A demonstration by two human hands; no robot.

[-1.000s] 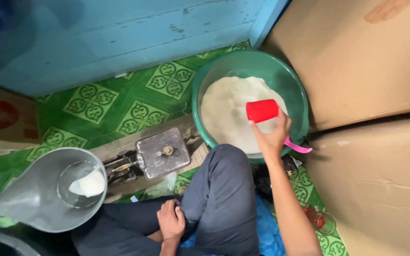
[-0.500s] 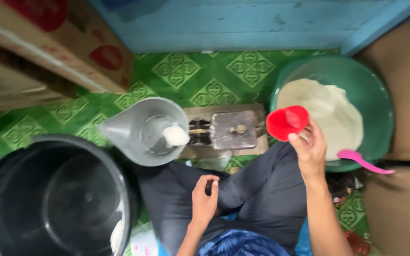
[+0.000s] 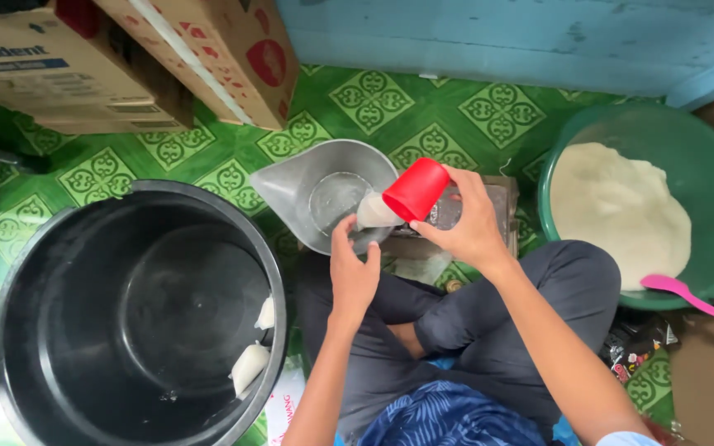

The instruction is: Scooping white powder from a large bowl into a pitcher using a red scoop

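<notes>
just above the frame's centre, the right hand [image 3: 466, 225] grasps the red cup [image 3: 416, 189], tipped mouth-down toward lower left over a small clear bag [image 3: 373, 211], which the left hand's [image 3: 352, 271] fingers pinch from below, against the metal scoop's [image 3: 324, 198] rim.

Seated cross-legged, both forearms reaching forward over the knees. Right hand [image 3: 466, 225] raised, wrist bent inward, fingers [image 3: 456, 186] curled in a closed grip, thumb underneath. Left hand [image 3: 352, 271] lower, just beside the right, palm down, fingers pinched together at the tips.
</notes>
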